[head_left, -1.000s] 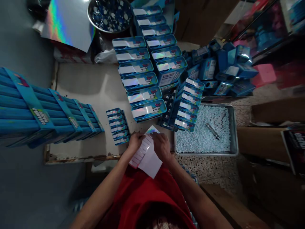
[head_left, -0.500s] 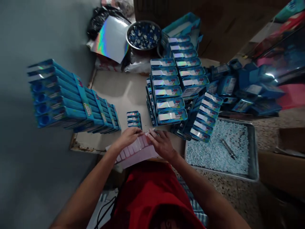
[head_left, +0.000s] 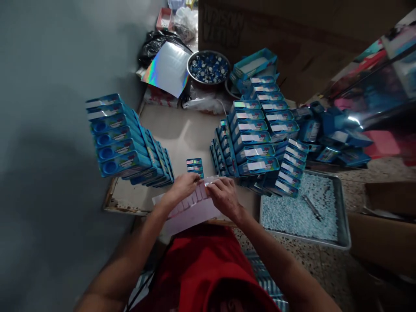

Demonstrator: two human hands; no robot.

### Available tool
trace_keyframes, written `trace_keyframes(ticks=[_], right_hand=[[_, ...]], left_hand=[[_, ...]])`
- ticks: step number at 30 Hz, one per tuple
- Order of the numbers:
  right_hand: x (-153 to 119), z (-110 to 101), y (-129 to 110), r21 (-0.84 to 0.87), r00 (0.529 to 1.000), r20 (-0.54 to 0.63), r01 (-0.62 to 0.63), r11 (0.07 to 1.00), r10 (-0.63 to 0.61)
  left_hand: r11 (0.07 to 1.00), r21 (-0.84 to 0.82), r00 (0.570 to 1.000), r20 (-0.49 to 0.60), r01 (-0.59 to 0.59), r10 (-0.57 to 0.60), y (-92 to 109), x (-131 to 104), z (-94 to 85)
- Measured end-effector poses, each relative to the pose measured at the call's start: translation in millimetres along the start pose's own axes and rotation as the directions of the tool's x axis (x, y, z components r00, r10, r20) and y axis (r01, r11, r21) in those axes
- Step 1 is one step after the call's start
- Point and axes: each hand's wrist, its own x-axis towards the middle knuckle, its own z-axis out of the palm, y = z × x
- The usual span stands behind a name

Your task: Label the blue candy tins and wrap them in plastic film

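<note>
Near the table's front edge lies a pale sheet of labels [head_left: 191, 219] with a row of rectangular outlines. My left hand [head_left: 185, 186] is closed at the sheet's upper edge, thumb and fingertips pinched together. Close beside it, my right hand [head_left: 224, 195] has bent fingers pinching at the sheet's right end, where a small shiny strip shows. Whether a label is lifted off the sheet I cannot tell. Just beyond my left fingertips sits a short row of small blue boxes [head_left: 194, 162], partly hidden by the hand.
Blue boxes are stacked at left [head_left: 118, 143] and right [head_left: 256, 151]. A metal tray [head_left: 347, 225] holds pale blue pellets and a metal tool. Behind are a bowl [head_left: 188, 71] of small blue and white pieces, a shiny silver sheet [head_left: 169, 69] and a large cardboard box [head_left: 292, 39].
The view has shifted, so the table's things appear lower and further right. Both hands stay at the sheet, with my right fingers a little more bent.
</note>
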Motion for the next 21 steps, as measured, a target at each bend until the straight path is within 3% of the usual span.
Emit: trace_keyframes(ticks=[4, 7, 9, 11, 13, 14, 16, 18, 19, 20, 21], right_hand=[[-2, -7, -21, -0.01, 0.995, 0.015, -0.093, 0.996, 0.094], [-4, -25, -42, 0.149, 0.945, -0.009, -0.322, 0.935, 0.327], [2, -44, -56, 0.352, 0.839, 0.016, -0.514, 0.782, 0.544], [15, -65, -66, 0.559, 0.714, 0.111, -0.62, 0.55, 0.692], [32, -84, -71, 0.706, 0.641, 0.232, -0.629, 0.327, 0.731], [41, -92, -71, 0.75, 0.63, 0.281, -0.615, 0.243, 0.724], [57, -104, -69, 0.8, 0.637, 0.349, -0.585, 0.136, 0.688], [68, -111, -66, 0.813, 0.65, 0.384, -0.575, 0.094, 0.656], [71, -113, -65, 0.813, 0.654, 0.392, -0.576, 0.089, 0.647], [74, -113, -64, 0.811, 0.655, 0.398, -0.579, 0.087, 0.642], [75, -113, -63, 0.808, 0.654, 0.405, -0.583, 0.084, 0.639]], left_hand=[[0.999, 0.031, 0.997, -0.064, 0.045, -0.043, -4, 12, 3.4], [1.0, -0.012, 0.994, -0.105, 0.029, -0.03, -8, 26, 6.3], [0.999, -0.028, 0.987, -0.159, 0.029, -0.033, -8, 31, 7.2], [0.995, -0.102, 0.968, -0.249, 0.0, -0.025, -5, 27, 5.6], [0.922, -0.376, 0.939, -0.341, -0.095, -0.043, 0, 12, 0.3], [0.801, -0.578, 0.936, -0.345, -0.155, -0.068, 3, 1, -3.8], [0.36, -0.913, 0.968, -0.238, -0.192, -0.086, 11, -25, -14.0], [-0.049, -0.993, 0.994, -0.107, -0.108, -0.017, 20, -49, -24.6], [-0.172, -0.981, 0.996, -0.086, -0.084, 0.003, 24, -58, -29.3], [-0.231, -0.969, 0.996, -0.09, -0.09, -0.011, 28, -66, -33.3], [-0.231, -0.966, 0.993, -0.108, -0.118, -0.053, 32, -71, -36.5]])
